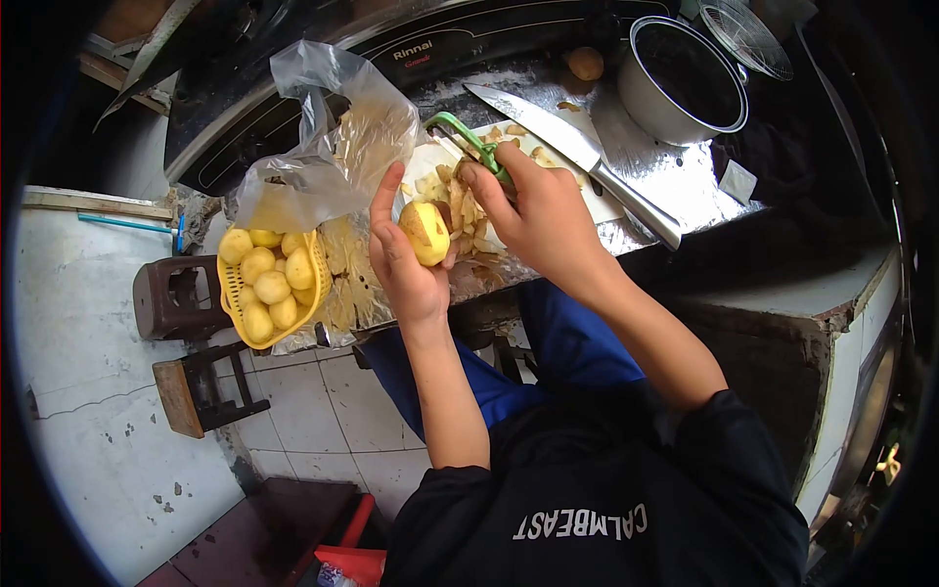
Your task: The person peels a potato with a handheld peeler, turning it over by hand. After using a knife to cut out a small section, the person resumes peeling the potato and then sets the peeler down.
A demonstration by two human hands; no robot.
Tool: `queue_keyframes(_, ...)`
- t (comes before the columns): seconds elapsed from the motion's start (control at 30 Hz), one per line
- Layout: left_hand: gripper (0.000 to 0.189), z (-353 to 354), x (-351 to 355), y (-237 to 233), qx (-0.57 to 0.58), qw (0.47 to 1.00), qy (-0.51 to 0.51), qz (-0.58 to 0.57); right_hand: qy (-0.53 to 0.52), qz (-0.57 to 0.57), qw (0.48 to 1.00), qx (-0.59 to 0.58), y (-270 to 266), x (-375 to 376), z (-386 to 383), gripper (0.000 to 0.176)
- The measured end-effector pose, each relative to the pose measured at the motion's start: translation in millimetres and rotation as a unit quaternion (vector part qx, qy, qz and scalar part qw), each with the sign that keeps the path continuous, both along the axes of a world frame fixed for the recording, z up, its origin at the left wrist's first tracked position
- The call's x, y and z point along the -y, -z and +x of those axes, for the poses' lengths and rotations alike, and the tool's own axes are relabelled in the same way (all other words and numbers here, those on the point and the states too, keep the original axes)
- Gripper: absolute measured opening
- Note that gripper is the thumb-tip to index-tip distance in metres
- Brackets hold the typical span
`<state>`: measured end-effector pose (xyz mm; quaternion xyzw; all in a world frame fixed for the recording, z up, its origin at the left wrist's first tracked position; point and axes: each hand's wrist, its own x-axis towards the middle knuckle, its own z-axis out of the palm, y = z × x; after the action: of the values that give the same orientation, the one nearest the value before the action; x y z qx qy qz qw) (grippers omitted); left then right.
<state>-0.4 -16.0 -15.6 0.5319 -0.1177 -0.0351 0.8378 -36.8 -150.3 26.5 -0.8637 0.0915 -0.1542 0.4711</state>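
In my left hand (406, 279) rests a partly peeled potato (424, 234), pale yellow with some brown skin left on it. The index finger of that hand points up, away from the potato. My right hand (543, 215) is closed around a green peeler (460, 129), held a little above and to the right of the potato. Beneath both hands, potato peelings (468, 217) lie heaped on a white cutting board (602, 203). A large knife (577, 147) with a metal handle lies across the board, just beyond my right hand.
A yellow basket (318, 298) of peeled potatoes stands at the left counter edge, by a clear plastic bag (337, 127). At the back right are a pot (675, 132), a wire strainer (748, 39) and a brown potato (586, 64). Stools (181, 396) stand below left.
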Motion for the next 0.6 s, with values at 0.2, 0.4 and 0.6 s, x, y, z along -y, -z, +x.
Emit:
queue_keyframes(0.2,0.046,5.0,-7.6,8.2,-0.103,0.991,0.025,-0.085,0.029,-0.141,0.99,0.01,2.2,18.8,8.4,0.044)
queue_keyframes(0.4,0.043,-1.9,0.0,-2.1,-0.161,0.977,-0.011,-0.143,-0.126,-0.221,0.965,0.055,0.7,-14.8,-25.8,0.033)
queue_keyframes(0.6,0.043,-4.2,-9.6,-0.6,-0.153,0.973,0.025,-0.173,-0.132,-0.301,0.941,0.079,-4.5,-20.3,-28.2,0.032)
